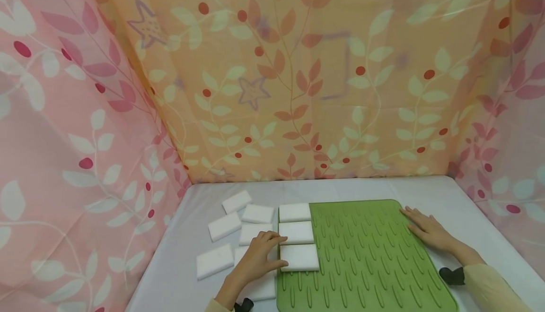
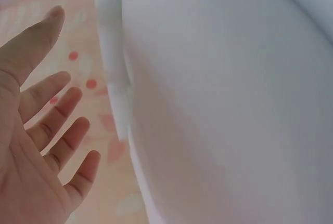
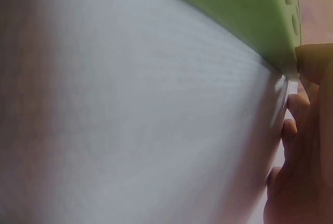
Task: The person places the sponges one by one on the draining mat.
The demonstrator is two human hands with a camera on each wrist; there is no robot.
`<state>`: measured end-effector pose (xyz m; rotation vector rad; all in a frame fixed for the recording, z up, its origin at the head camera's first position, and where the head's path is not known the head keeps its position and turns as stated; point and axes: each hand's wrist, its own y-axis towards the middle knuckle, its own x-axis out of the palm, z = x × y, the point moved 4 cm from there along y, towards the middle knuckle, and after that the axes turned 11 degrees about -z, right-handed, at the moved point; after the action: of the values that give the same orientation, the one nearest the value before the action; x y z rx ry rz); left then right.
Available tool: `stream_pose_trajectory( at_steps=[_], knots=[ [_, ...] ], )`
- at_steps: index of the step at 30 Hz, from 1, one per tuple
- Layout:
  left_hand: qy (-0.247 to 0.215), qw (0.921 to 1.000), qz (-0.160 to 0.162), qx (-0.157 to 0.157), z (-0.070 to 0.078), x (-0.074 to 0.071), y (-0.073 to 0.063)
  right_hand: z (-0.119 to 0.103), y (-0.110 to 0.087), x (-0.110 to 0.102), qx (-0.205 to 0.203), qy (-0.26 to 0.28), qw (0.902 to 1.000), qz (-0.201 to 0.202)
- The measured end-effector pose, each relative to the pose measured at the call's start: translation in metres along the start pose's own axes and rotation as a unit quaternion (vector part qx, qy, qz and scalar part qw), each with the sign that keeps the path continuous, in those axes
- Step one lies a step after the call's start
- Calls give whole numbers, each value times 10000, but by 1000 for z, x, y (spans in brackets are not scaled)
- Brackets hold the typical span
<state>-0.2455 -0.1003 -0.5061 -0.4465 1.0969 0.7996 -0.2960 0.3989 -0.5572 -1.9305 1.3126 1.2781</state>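
A green ribbed mat (image 1: pixel 366 246) lies on the white table, with three white sponge-like blocks in a column along its left side: a far one (image 1: pixel 295 212), a middle one (image 1: pixel 296 233) and a near one (image 1: pixel 300 257). My left hand (image 1: pixel 257 255) is at the near block's left edge, thumb and index finger spread apart. In the left wrist view its fingers (image 2: pixel 65 107) are loosely bent with nothing between them. Over on the mat's right edge rests my right hand (image 1: pixel 434 231), fingers extended; its thumb (image 3: pixel 315 63) touches the mat's rim in the right wrist view.
Left of the mat, several more white blocks (image 1: pixel 215 261) lie loosely scattered on the white tablecloth (image 1: pixel 170 264), some partly hidden by my left hand. Leaf-patterned curtains (image 1: pixel 294 66) stand behind and at both sides. Each wrist carries a black strap or camera piece (image 1: pixel 452 276).
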Motion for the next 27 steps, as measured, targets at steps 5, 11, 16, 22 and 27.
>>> stream_pose_trajectory(
  at_steps=[5,11,16,22,27],
  knots=[
    [-193,9994,269,-119,-12,-7,-14,-2,0,-2,-18,-47,10000,78],
    [-373,9974,522,-324,-26,-17,-32,-4,0,-3,51,39,10000,-74],
    [-460,9954,667,-517,-38,-22,-48,-3,-1,-2,67,95,9999,-94],
    [-710,9901,852,-859,-53,-26,-67,-1,-1,0,51,101,9999,-96],
    [-637,9869,1061,-1033,-66,-30,-84,-2,-1,-1,76,110,9999,-109]
  ],
)
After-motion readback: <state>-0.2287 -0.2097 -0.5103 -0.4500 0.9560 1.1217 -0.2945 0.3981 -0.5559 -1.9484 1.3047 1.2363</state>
